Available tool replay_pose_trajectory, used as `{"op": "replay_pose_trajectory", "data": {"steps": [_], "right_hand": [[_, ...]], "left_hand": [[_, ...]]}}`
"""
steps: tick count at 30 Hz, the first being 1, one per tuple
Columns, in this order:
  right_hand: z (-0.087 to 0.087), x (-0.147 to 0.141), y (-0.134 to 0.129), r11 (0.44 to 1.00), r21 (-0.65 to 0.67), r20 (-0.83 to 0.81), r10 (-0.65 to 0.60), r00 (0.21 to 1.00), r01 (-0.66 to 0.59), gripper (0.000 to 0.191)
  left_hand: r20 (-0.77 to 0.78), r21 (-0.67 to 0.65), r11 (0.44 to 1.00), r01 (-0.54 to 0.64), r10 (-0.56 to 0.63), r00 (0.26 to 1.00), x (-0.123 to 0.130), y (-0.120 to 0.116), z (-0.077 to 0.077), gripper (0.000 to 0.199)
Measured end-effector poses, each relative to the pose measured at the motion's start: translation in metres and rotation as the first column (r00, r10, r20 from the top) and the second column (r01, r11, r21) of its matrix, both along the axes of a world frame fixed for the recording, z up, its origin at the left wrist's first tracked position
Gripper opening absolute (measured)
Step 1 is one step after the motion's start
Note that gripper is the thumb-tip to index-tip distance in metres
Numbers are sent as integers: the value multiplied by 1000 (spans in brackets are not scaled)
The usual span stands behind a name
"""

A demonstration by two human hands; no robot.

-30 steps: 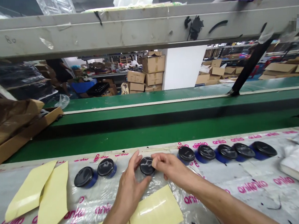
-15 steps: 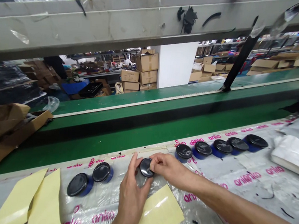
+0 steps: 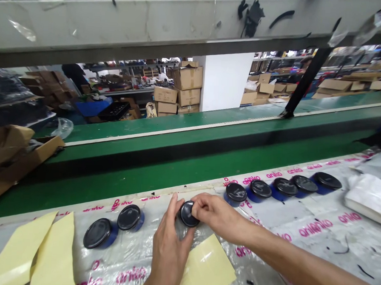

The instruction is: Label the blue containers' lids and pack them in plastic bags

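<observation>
Black round lid (image 3: 187,214), glossy and slightly tilted, between the two hands above the near middle of the surface (image 3: 288,232); what lies under it is hidden. The left grip (image 3: 168,248) is a partly open curve closed about the lid, fingers along its left side and thumb at its near edge. The right grip (image 3: 218,213) is pinched narrow on the right rim; whether anything thin is caught between its fingertips cannot be told. Compared with the view one second earlier, the right fingertips reach slightly farther in over the lid's face and the lid leans a little more. The change is small: both grips remain on the same piece, so the handling appears to be a fine adjustment at the rim, judged not yet complete.

Just beneath the left wrist, a pale yellow sheet (image 3: 208,266) lies flat. To the left stand two black-lidded blue containers (image 3: 130,218), near each other, with two yellow sheets (image 3: 54,254) overlapping beyond them. To the right, a row of five similar containers (image 3: 285,187) follows the far edge; neither group has been rearranged over the interval. The surface is covered in plastic film printed "anko" in pink. At its right end sits a white stack (image 3: 369,198); behind runs a green conveyor (image 3: 182,169), with cardboard cartons (image 3: 189,78) in the background.
</observation>
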State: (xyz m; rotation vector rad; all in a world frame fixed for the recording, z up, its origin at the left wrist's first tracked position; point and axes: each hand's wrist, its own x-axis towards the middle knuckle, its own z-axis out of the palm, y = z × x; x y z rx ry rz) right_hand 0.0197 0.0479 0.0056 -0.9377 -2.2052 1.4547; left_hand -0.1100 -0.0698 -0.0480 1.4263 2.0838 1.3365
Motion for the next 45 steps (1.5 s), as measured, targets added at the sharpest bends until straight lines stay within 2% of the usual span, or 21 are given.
{"op": "replay_pose_trajectory", "data": {"steps": [25, 35, 40, 43, 45], "right_hand": [[-5, -1, -11, 991, 75, -11, -109, 994, 110, 13], [-13, -5, -12, 986, -29, -67, -169, 983, 167, 13], [-18, -9, -10, 964, -138, -37, -234, 972, 226, 11], [-21, -9, -9, 942, -204, -81, -287, 955, 266, 15], [-23, -8, -8, 930, -274, -121, -287, 950, 246, 13]], "left_hand": [[-159, 20, 1000, 17, -14, 987, 0, -1, -1, 85], [-196, 23, 1000, 9, -4, 981, -1, 1, -1, 84], [-152, 4, 1000, 5, -4, 988, -3, 0, -1, 82], [-107, -17, 1000, 3, -5, 994, -4, -1, 0, 81], [-77, -30, 1000, 0, -2, 997, -4, -2, 1, 81]]}}
